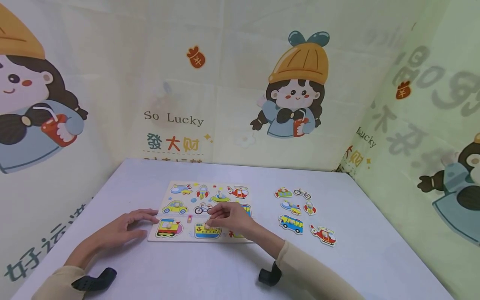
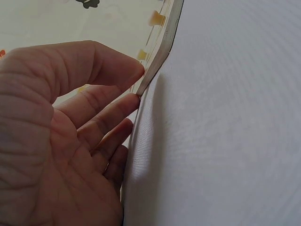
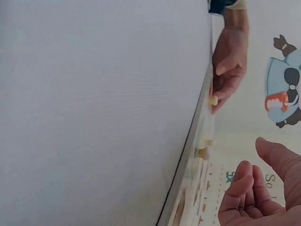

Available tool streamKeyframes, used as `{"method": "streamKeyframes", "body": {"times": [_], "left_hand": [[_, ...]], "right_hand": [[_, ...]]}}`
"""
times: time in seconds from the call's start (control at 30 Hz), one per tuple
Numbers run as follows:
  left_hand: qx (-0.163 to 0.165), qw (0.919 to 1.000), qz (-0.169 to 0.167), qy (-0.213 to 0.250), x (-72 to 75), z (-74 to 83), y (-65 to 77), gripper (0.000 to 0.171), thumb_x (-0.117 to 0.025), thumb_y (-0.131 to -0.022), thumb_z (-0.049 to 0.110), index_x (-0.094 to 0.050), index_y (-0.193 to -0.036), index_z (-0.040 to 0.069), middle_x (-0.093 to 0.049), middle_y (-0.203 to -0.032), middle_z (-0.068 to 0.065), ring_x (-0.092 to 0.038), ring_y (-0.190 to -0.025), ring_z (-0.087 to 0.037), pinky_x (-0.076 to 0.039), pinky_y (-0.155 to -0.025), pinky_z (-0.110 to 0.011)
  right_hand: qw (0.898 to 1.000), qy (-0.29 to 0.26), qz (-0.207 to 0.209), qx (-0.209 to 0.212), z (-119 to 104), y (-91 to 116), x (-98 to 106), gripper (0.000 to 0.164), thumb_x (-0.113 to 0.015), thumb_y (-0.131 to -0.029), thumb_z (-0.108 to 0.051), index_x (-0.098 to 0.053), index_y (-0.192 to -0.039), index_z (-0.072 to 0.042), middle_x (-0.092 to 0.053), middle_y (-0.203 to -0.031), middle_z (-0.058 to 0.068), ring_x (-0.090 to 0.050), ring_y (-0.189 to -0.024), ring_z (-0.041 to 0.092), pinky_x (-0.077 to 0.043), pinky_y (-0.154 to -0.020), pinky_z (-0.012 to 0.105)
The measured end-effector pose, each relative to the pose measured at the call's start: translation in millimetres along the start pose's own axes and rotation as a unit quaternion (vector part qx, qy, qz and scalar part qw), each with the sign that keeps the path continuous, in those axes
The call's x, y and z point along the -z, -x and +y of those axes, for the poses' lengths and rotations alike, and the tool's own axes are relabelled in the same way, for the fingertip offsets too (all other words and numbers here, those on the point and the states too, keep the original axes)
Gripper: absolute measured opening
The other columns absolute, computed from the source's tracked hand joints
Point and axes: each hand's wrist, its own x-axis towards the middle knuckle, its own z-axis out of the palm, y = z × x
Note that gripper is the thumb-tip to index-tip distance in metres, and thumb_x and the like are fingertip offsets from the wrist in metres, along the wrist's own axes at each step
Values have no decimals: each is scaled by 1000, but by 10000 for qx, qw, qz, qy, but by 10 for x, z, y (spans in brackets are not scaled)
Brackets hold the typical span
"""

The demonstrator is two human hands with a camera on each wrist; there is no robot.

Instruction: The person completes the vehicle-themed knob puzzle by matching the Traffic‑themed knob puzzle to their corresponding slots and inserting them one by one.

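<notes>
A wooden knob puzzle board with vehicle pictures lies on the white table. My right hand hovers above its lower middle, fingers curved close over the ship piece. In the right wrist view a gap shows between thumb and fingers, and nothing is held. The left hand touches the board's left edge with its fingers; in the left wrist view the thumb and fingers meet that edge. A train piece with a knob sits beside that hand. My right hand hides the board's lower right part.
Right of the board lie loose pieces: a bus, a helicopter, an airplane, a rocket, a bicycle and a green-yellow piece. Printed cloth walls enclose the table at the back and sides.
</notes>
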Motion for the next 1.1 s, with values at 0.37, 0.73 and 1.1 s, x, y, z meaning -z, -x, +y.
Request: {"method": "streamKeyframes", "body": {"times": [0.37, 0.73, 1.1], "left_hand": [[-141, 9998, 111, -98, -9, -16, -4, 29, -74, -92, 18, -72, -121, 23, -55, -148, -19, -37, -139, -53, -35, -106, -75], [-170, 9987, 187, -442, -13, -19, 2, 29, -74, -92, 21, -72, -121, 27, -58, -146, -13, -42, -137, -46, -44, -104, -67], [-126, 9996, 118, -215, -9, -19, -3, 29, -73, -93, 19, -71, -121, 23, -55, -147, -17, -39, -138, -51, -39, -106, -71]], "right_hand": [[9987, -503, -20, 44, -60, 157, 123, 40, -84, -86, -23, -71, -115, 0, -75, -98, 0, -69, -87, 14, -56, -77, 20], [9937, -1080, -303, 50, -182, 311, 207, 41, -82, -88, -18, -68, -120, 2, -75, -101, 4, -71, -91, 15, -59, -91, 38], [9932, -1162, -112, 29, -184, 434, 335, 32, -82, -88, -18, -71, -115, -6, -75, -103, 3, -70, -93, 16, -58, -89, 35]]}}
